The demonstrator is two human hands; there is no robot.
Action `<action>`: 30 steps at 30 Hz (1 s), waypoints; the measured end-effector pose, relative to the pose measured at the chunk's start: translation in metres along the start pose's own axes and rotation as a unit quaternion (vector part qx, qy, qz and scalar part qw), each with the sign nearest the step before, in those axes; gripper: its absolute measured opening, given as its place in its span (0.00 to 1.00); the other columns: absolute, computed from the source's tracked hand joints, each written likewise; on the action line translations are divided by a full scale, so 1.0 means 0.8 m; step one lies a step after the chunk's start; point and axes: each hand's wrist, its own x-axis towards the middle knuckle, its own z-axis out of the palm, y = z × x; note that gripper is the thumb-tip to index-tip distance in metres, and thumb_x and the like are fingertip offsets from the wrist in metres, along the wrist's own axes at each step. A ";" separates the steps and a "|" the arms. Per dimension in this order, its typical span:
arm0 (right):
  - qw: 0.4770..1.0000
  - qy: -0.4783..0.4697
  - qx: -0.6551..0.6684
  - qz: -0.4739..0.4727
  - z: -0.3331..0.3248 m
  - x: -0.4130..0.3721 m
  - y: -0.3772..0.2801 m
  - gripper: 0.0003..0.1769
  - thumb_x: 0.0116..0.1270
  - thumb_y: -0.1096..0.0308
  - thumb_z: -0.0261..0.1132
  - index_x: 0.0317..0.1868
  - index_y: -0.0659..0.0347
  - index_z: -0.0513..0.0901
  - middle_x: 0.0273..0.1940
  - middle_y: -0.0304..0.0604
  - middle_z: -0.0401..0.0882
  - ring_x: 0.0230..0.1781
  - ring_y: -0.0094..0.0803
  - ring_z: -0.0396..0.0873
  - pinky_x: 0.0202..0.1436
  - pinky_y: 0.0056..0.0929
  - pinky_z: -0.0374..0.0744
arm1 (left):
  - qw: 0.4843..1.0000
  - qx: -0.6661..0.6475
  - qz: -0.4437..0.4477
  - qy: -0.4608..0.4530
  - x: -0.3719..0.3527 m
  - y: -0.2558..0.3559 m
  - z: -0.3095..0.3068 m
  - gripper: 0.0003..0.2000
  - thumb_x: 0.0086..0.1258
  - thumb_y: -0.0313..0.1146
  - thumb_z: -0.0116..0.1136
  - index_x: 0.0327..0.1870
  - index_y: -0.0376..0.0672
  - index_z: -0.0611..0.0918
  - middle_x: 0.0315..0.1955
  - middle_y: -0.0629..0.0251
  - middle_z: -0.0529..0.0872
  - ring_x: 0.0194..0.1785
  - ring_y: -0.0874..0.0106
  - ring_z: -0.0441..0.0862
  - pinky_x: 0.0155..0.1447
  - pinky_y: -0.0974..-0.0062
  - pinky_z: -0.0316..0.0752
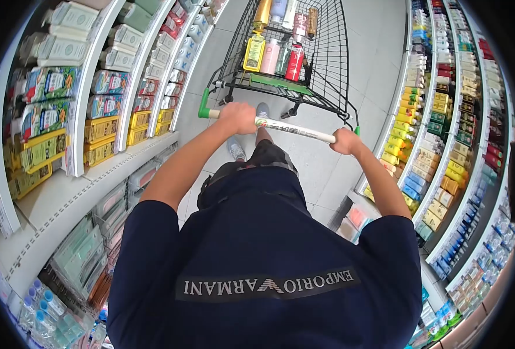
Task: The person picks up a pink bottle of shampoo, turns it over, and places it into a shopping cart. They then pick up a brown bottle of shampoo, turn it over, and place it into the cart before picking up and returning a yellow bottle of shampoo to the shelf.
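My left hand (238, 118) is wrapped round the white handle bar (292, 129) of a shopping cart, towards its left end. Closed on the same bar at the right end is my right hand (345, 141). The black wire cart (281, 84) has a green strip along its near edge and stands in front of me. In its basket, a yellow bottle (254, 53), a pink bottle (270, 56), a dark bottle (282, 59) and a red bottle (295, 62) form the near row. Behind them are several more, among them a gold bottle (263, 13) and an amber bottle (313, 22).
Shelves of packaged goods line both sides of the aisle. On the left, yellow packs (43, 151) sit above a white ledge (54, 218). The right shelves hold yellow bottles (395, 142) and boxes. Grey floor tiles (375, 35) run beside the cart.
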 end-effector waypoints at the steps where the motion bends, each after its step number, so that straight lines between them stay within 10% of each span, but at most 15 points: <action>1: 1.000 -0.009 -0.001 -0.003 -0.003 -0.001 0.005 0.17 0.52 0.59 0.60 0.34 0.62 0.86 0.36 0.56 0.84 0.39 0.50 0.82 0.46 0.42 0.81 | 1.000 0.000 0.018 -0.006 0.004 0.002 -0.003 0.16 0.52 0.43 0.57 0.35 0.42 0.85 0.33 0.51 0.86 0.40 0.53 0.84 0.46 0.59 0.79; 12: 0.993 -0.074 0.032 -0.081 -0.012 0.000 0.026 0.15 0.53 0.58 0.60 0.33 0.59 0.86 0.33 0.54 0.84 0.37 0.50 0.82 0.44 0.42 0.81 | 0.973 -0.183 0.100 -0.102 0.028 -0.015 -0.011 0.26 0.63 0.57 0.54 0.51 0.44 0.77 0.44 0.53 0.82 0.51 0.56 0.78 0.54 0.63 0.71; 18: 0.951 -0.257 -0.059 -0.164 -0.077 0.026 0.019 0.23 0.55 0.48 0.65 0.38 0.61 0.86 0.35 0.53 0.84 0.37 0.48 0.83 0.43 0.43 0.80 | 0.847 -0.314 0.096 -0.417 0.090 -0.009 -0.104 0.29 0.70 0.56 0.46 0.57 0.37 0.74 0.46 0.57 0.82 0.48 0.67 0.80 0.52 0.70 0.74; 24: 0.935 -0.092 0.259 -0.225 -0.166 0.225 -0.006 0.13 0.62 0.61 0.60 0.36 0.64 0.83 0.31 0.46 0.82 0.33 0.34 0.81 0.39 0.33 0.77 | 0.840 -0.538 0.048 -0.048 0.293 -0.060 -0.045 0.11 0.68 0.36 0.52 0.46 0.40 0.76 0.33 0.64 0.83 0.34 0.79 0.80 0.37 0.76 0.73; 30: 0.892 0.142 0.419 -0.086 -0.123 0.492 -0.025 0.17 0.61 0.58 0.64 0.41 0.66 0.81 0.36 0.49 0.83 0.38 0.34 0.81 0.45 0.30 0.77 | 0.876 -0.413 -0.213 0.128 0.398 -0.098 0.057 0.20 0.59 0.40 0.60 0.48 0.36 0.77 0.34 0.51 0.85 0.41 0.55 0.83 0.47 0.62 0.77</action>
